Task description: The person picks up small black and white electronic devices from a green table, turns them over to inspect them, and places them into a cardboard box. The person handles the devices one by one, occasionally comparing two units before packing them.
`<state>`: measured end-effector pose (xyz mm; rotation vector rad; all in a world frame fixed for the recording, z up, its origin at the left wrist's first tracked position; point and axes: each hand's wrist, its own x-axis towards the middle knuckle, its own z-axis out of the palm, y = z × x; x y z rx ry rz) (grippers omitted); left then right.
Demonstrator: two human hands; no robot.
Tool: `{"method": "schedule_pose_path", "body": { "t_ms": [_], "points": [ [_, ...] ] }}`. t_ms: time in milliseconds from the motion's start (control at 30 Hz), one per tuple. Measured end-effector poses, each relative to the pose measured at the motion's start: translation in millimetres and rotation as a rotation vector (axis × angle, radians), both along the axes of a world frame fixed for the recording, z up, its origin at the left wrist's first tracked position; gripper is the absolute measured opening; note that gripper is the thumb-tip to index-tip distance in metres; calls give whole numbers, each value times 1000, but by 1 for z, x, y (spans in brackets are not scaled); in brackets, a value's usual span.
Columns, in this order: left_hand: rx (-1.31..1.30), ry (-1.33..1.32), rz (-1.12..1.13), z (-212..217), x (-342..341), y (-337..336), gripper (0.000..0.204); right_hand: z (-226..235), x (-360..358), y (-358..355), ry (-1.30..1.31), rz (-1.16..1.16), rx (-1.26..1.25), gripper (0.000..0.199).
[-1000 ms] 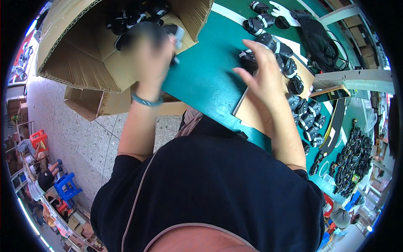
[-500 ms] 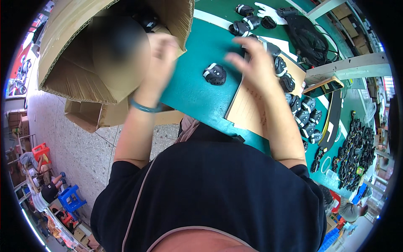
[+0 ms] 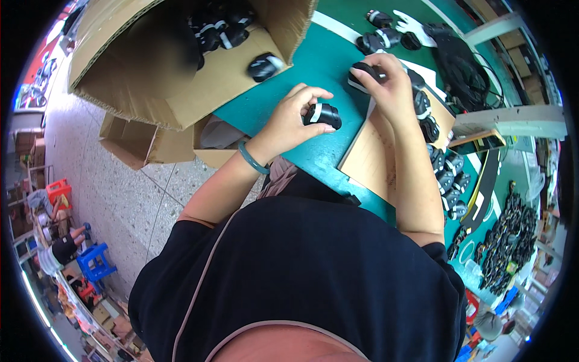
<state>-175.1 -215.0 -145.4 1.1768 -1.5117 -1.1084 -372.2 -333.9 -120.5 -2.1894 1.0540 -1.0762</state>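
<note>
"What's changed, biggest first?"

"On the green tabletop [image 3: 325, 60], the strip right of the cardboard box [image 3: 211, 93] held one lone shell half a second ago. Both hands are over it now. I'd judge the work has gone from reaching into the box to handling shells outside it."

"And the left hand [image 3: 289, 117]?"

"It was a blur at the box's mouth. Now it's out, just right of the box, thumb and fingers curled round a white-banded black shell [image 3: 322, 114]. I can't tell if that's the lone one, or whether it's lifted."

"The right hand [image 3: 392, 87]?"

"Farther right of the box. Earlier its thumb and fingers were spread on nothing; now they pinch a second black shell [image 3: 363, 77]."

"Anything smaller?"

"One blurred shell [image 3: 264, 66] inside the box's right lip, which I couldn't make out earlier. A cluster of shells [image 3: 220, 27] sits deeper in the box."
</note>
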Motion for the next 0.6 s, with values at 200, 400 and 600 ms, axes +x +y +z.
{"method": "schedule_pose_path", "body": {
  "t_ms": [200, 400, 600],
  "points": [
    [-36, 501, 201, -1, 38, 5, 37, 4, 33, 24, -269, 242, 516, 13],
    [-523, -229, 975, 10, 121, -59, 57, 15, 131, 22, -139, 186, 302, 57],
    [-561, -815, 966, 15, 103, -31, 21, 8, 129, 44, 557, 182, -116, 80]
  ]
}}
